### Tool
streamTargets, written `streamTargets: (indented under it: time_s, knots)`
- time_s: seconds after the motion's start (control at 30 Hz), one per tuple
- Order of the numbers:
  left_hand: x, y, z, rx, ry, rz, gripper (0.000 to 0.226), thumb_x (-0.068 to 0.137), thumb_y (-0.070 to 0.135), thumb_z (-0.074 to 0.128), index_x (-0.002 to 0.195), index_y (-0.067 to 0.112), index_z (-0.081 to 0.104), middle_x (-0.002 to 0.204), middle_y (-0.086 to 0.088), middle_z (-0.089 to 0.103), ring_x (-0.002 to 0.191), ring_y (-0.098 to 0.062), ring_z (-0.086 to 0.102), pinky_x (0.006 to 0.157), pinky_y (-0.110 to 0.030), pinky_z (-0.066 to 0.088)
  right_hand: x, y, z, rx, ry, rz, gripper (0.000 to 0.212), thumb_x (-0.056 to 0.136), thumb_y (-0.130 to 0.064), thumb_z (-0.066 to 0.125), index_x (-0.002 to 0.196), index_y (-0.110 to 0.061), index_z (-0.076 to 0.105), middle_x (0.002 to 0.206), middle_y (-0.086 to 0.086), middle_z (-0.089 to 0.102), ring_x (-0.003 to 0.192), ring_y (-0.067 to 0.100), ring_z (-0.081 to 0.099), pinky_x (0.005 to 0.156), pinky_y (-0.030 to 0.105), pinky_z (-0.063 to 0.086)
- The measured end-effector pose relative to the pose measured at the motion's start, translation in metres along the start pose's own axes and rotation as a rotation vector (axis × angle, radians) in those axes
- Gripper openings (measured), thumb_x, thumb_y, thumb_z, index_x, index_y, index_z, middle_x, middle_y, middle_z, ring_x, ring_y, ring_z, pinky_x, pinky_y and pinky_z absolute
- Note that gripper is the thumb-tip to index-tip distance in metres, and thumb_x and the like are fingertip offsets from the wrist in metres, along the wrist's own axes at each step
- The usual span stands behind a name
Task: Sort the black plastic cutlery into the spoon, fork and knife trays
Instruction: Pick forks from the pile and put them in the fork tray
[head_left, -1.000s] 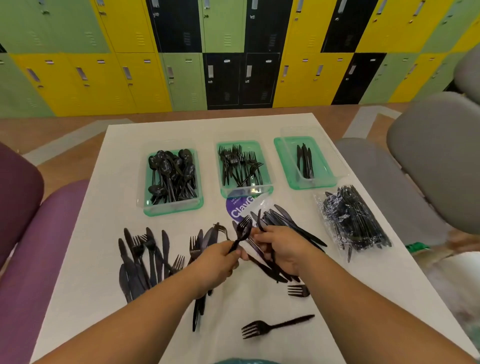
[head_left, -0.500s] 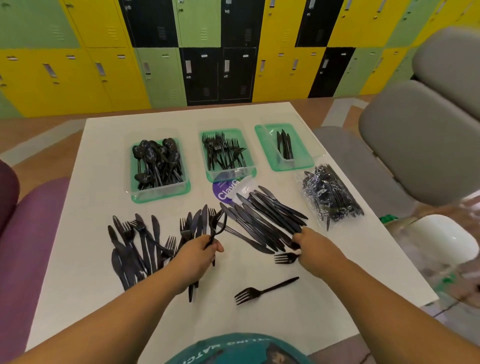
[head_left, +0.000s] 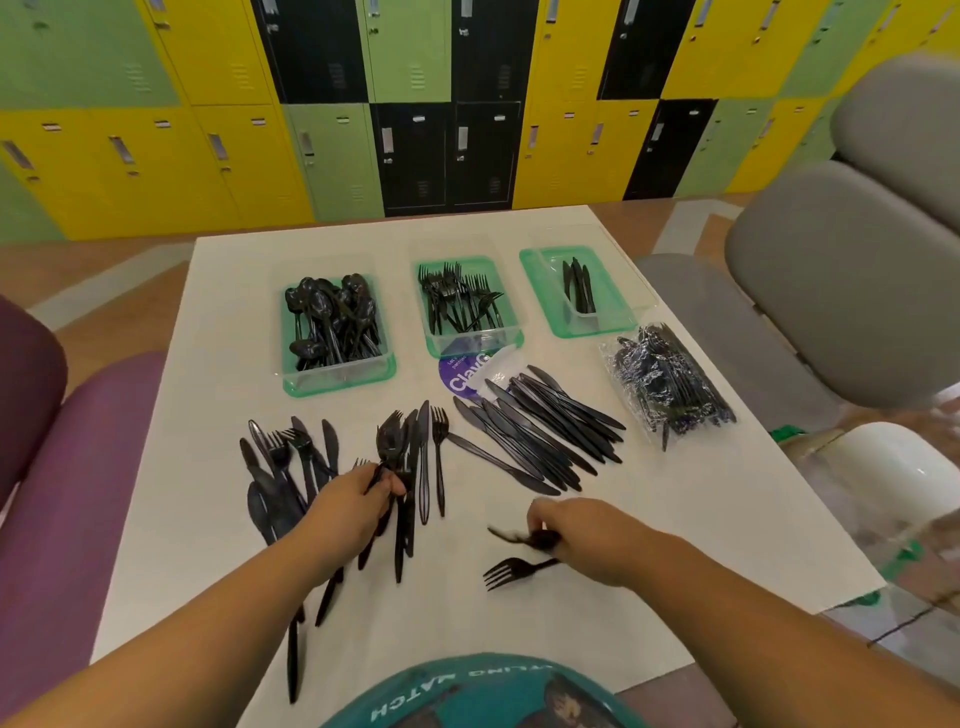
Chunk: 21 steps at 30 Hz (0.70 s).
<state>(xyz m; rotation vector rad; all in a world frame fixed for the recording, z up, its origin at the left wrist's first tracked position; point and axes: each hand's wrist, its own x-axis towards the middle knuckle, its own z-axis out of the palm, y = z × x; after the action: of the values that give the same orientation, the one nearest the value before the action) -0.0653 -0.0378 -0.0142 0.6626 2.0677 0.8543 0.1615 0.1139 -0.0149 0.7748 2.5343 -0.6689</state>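
Table: white table (head_left: 218, 519) with 3 green trays in a row on the far side and loose black cutlery nearer.
Spoon tray: spoon tray (head_left: 337, 383), far left, heaped with spoons.
Fork tray: fork tray (head_left: 431, 343), in the middle, holds forks with their tines pointing to the far side.
Knife tray: knife tray (head_left: 545, 306), far right, holds only a few knives lying lengthwise.
Left hand: left hand (head_left: 353, 506) has its fingers clenched round the handle of the held fork (head_left: 389, 441), whose tines point toward the trays.
Right hand: right hand (head_left: 587, 530) has its fingers curled, pinching a blurred black piece (head_left: 511, 536) (too smeared to tell its kind) at the near right.
Loose fork: loose fork (head_left: 511, 569) lies flat just nearer than the right hand, tines to the left.
Knife row: knife row (head_left: 545, 436) is fanned side by side between the fork tray and the right hand.
Mixed pile: mixed pile (head_left: 280, 467) of forks and knives lies left of the left hand.
Bag: clear bag (head_left: 670, 389) of black cutlery sits at the right edge, near the knife tray.
Writing: purple label (head_left: 460, 374), beside the fork tray's near edge, reads "Clav" plus a cut-off letter; its smaller print is unreadable.
Shirt: teal shirt (head_left: 467, 696) shows "MATCH" upside down.
Surroundings: yellow, green and black lockers (head_left: 208, 156) stand behind the table, with a grey chair (head_left: 841, 270) to the right and a purple seat (head_left: 67, 493) to the left.
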Motion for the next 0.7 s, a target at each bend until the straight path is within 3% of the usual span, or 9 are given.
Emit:
streamTargets:
  time_s: [0.1,0.17,0.27,0.37,0.53,0.6,0.7]
  knots:
    - [-0.001,-0.001,-0.003,0.115,0.116,0.005,0.026,0.1,0.02,0.038,0.094,0.016,0.063,0.078,-0.006,0.059,0.066,-0.019,0.051,0.056,-0.028,0.038,0.004,-0.006,0.006,-0.012,-0.122,-0.003,0.044,0.084,-0.037,0.068,0.121,-0.024,0.049,0.116,0.002,0.06,0.098,0.02,0.056,0.082,0.032,0.047]
    - [0.002,-0.001,-0.004,0.191,0.188,-0.003,0.022,0.099,0.024,0.041,0.098,0.014,0.062,0.086,-0.006,0.063,0.073,-0.018,0.054,0.057,-0.026,0.038,0.008,-0.011,0.007,-0.046,-0.096,-0.044,0.042,0.085,-0.034,0.067,0.123,-0.022,0.052,0.119,0.002,0.06,0.103,0.022,0.057,0.087,0.034,0.048]
    - [0.006,0.0,-0.006,0.297,0.288,0.001,0.023,0.096,0.029,0.05,0.092,0.008,0.06,0.07,-0.003,0.057,0.062,-0.013,0.05,0.051,-0.023,0.036,0.013,-0.015,0.006,-0.097,-0.002,-0.113,0.028,0.091,-0.03,0.058,0.116,-0.016,0.06,0.114,0.004,0.055,0.099,0.023,0.057,0.078,0.028,0.043]
    - [0.012,0.001,-0.005,0.301,0.298,-0.043,0.027,0.088,0.033,0.063,0.083,0.007,0.063,0.07,-0.006,0.062,0.065,-0.017,0.056,0.057,-0.028,0.044,0.019,-0.021,0.004,-0.102,0.028,-0.112,0.027,0.092,-0.028,0.055,0.115,-0.012,0.058,0.113,0.005,0.051,0.098,0.023,0.056,0.075,0.027,0.04]
    - [0.018,0.01,0.005,0.351,0.251,-0.087,0.037,0.076,0.048,0.072,0.072,0.013,0.059,0.068,-0.003,0.062,0.066,-0.016,0.059,0.059,-0.026,0.047,0.041,-0.041,-0.011,0.245,0.099,0.042,0.01,0.097,-0.022,0.047,0.104,-0.017,0.05,0.09,0.003,0.058,0.074,0.016,0.054,0.062,0.029,0.046]
    - [0.02,0.013,0.01,0.357,0.25,-0.086,0.036,0.076,0.047,0.072,0.068,0.015,0.055,0.067,-0.001,0.059,0.064,-0.015,0.057,0.055,-0.026,0.042,0.058,-0.052,-0.018,0.417,0.136,0.104,0.011,0.098,-0.021,0.044,0.107,-0.015,0.046,0.091,0.009,0.062,0.078,0.022,0.059,0.071,0.04,0.054]
    - [0.025,0.018,0.015,0.437,0.208,-0.091,0.03,0.077,0.042,0.071,0.077,0.016,0.058,0.076,-0.002,0.062,0.074,-0.02,0.061,0.065,-0.027,0.049,0.085,-0.069,-0.028,0.599,0.251,0.204,0.021,0.096,-0.02,0.05,0.116,-0.013,0.047,0.092,0.005,0.057,0.084,0.022,0.056,0.068,0.03,0.045]
